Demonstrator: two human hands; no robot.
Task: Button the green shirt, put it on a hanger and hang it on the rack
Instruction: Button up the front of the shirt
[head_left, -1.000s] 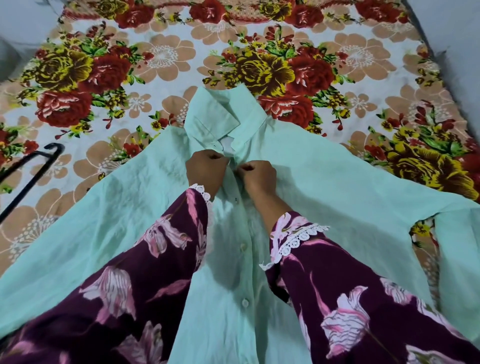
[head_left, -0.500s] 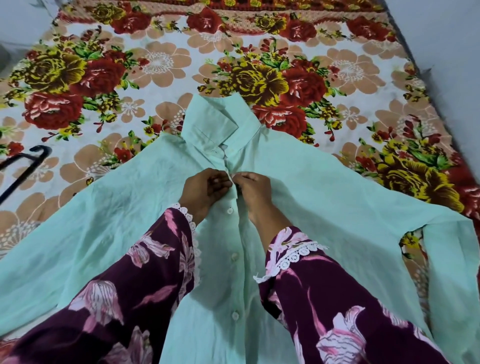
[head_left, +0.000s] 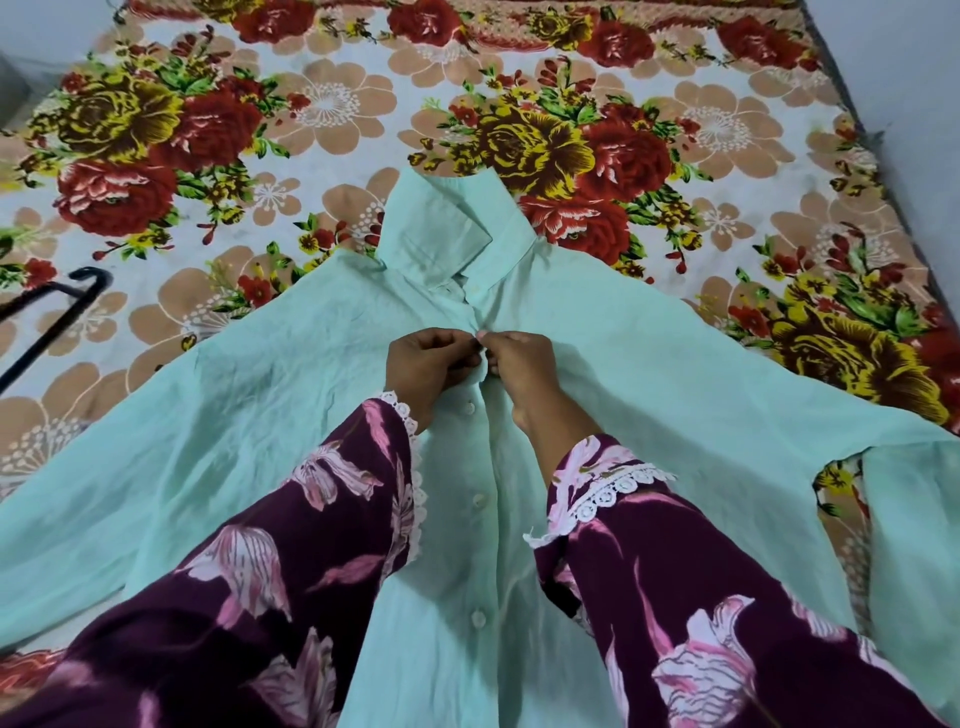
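Observation:
A pale green shirt lies spread front-up on the bed, collar pointing away from me. Three white buttons below my hands sit fastened along the placket. My left hand and my right hand meet on the placket just under the collar. Each pinches the shirt's front edge at a button there; the fingertips hide the button itself. A black hanger lies on the bed at the far left, only its hook and part of an arm in view.
The bed is covered by a floral sheet with red and yellow roses. Its right edge meets a grey wall. The shirt's sleeves spread out to both sides, the right one folding back at the frame's edge.
Both hands have stayed on the placket under the collar, working at the same button. The camera view shifted slightly, so the hanger sits nearer the left edge.

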